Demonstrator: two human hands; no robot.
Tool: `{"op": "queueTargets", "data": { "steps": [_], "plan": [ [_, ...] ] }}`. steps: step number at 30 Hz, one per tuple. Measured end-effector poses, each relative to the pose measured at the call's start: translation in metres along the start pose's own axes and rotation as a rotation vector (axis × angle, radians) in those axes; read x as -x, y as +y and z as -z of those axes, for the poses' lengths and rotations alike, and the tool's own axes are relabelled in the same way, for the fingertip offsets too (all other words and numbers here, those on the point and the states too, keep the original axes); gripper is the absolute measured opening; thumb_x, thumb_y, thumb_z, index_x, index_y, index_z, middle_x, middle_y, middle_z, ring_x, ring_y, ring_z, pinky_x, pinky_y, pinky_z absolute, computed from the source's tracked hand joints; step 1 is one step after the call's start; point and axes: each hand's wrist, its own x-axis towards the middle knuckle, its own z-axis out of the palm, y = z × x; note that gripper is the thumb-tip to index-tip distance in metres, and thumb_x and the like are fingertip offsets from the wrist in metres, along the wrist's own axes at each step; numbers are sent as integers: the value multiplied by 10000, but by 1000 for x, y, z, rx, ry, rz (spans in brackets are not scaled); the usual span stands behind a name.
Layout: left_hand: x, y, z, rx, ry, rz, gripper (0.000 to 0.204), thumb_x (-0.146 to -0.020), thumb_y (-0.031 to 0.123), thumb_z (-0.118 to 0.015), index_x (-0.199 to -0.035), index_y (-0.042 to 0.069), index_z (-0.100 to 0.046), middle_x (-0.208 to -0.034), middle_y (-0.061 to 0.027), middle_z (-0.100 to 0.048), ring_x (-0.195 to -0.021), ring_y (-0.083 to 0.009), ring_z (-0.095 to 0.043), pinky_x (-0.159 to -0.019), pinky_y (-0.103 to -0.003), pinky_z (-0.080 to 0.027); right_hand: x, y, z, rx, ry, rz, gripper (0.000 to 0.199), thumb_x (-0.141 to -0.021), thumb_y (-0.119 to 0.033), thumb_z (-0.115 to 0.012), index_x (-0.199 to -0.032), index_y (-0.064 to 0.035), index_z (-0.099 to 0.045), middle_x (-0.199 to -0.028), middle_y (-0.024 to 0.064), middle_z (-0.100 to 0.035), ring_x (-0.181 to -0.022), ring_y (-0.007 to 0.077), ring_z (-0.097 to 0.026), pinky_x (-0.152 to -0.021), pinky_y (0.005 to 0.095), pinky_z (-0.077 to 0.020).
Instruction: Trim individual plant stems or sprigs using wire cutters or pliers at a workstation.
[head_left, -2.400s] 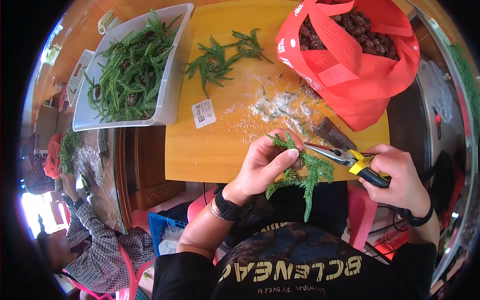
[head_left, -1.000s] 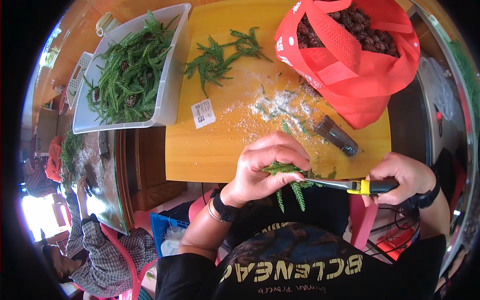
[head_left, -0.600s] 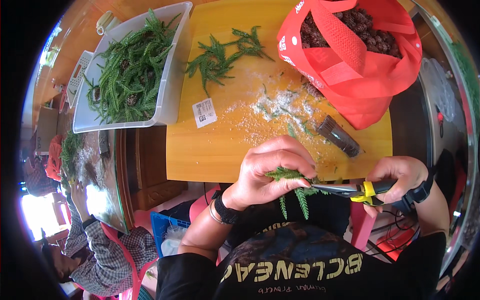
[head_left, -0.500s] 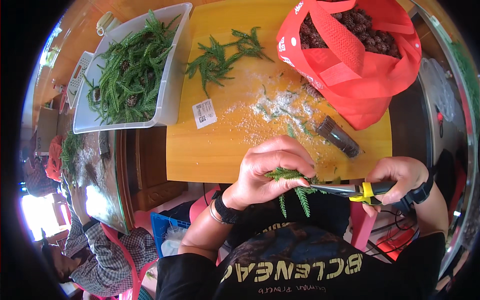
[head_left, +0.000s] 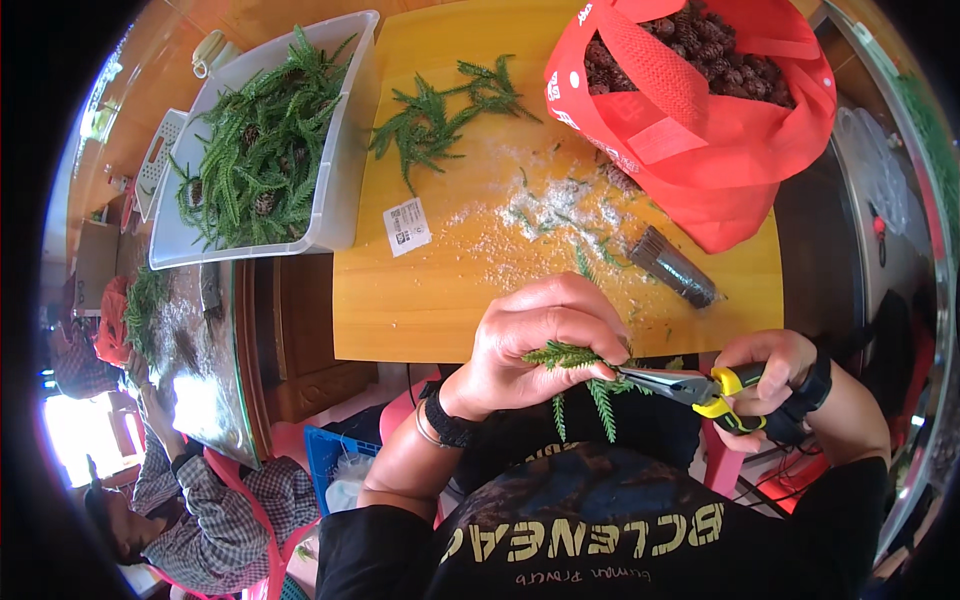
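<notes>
My left hand (head_left: 535, 345) is closed around a small green artificial pine sprig (head_left: 604, 408), whose needle tips hang below my fingers. In my right hand (head_left: 772, 372) I grip long-nose pliers (head_left: 690, 388) with yellow and black handles. The handles are spread somewhat apart. The tip of the pliers meets the sprig beside my left fingertips; just what lies between the jaws is hidden by the greenery. Both hands are held above my lap at the near edge of the yellow table (head_left: 420, 320).
A clear plastic bin (head_left: 340, 190) full of green sprigs stands at the left. Loose sprigs (head_left: 425, 130) lie beside it, near a white label (head_left: 407, 227). A red bag (head_left: 720, 200) of pinecones, a bundle of dark thin sticks (head_left: 675, 266) and white flakes (head_left: 560, 210) occupy the right. Another person (head_left: 200, 510) sits left.
The pliers' handles have spread apart and their jaws have parted. My right hand has moved slightly left and opened its grip a little. My left hand stays on the sprig.
</notes>
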Motion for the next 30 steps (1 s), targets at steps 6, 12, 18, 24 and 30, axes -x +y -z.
{"op": "queueTargets", "data": {
  "steps": [6, 12, 18, 24, 30],
  "plan": [
    [1, -2, 0, -65, 21, 16, 187, -786, 210, -679, -780, 37, -607, -808, -100, -588, -753, -224, -570, -688, -333, -451, -4, 5, -9, 24, -35, -28, 236, -758, -152, -543, -907, 28, -515, -490, 46, -468, -660, 256, -540, -696, 397, -422],
    [5, -7, 10, -117, 77, 51, 218, -816, 247, -646, -802, 42, -574, -806, -99, -566, -764, -205, -549, -689, -312, -440, -12, -8, -37, 509, 65, 51, 219, -748, -152, -514, -609, -74, -364, -910, 230, -638, -1117, 457, -450, -932, 544, -351],
    [3, -10, 12, 90, 33, 52, 213, -813, 245, -650, -777, 56, -559, -792, -92, -542, -747, -208, -546, -668, -313, -432, 9, -1, -41, 196, -58, -105, 195, -795, -146, -486, -795, 2, -612, -885, 151, -649, -1111, 364, -502, -906, 388, -390],
    [11, -11, 11, 144, 168, 159, 132, -832, 142, -617, -849, 23, -563, -839, -83, -550, -818, -202, -521, -763, -319, -416, -12, -20, -78, 1771, 440, 387, 210, -631, -173, -684, -768, -21, -637, -860, 92, -604, -928, 339, -566, -798, 396, -472],
    [9, -13, 9, 57, 181, 129, 145, -835, 148, -601, -868, 18, -545, -861, -101, -535, -809, -189, -514, -735, -302, -422, -29, -20, -73, 2203, 787, 640, 264, -623, -178, -746, -740, -10, -580, -815, 76, -580, -942, 351, -556, -769, 400, -481]
  ]
}}
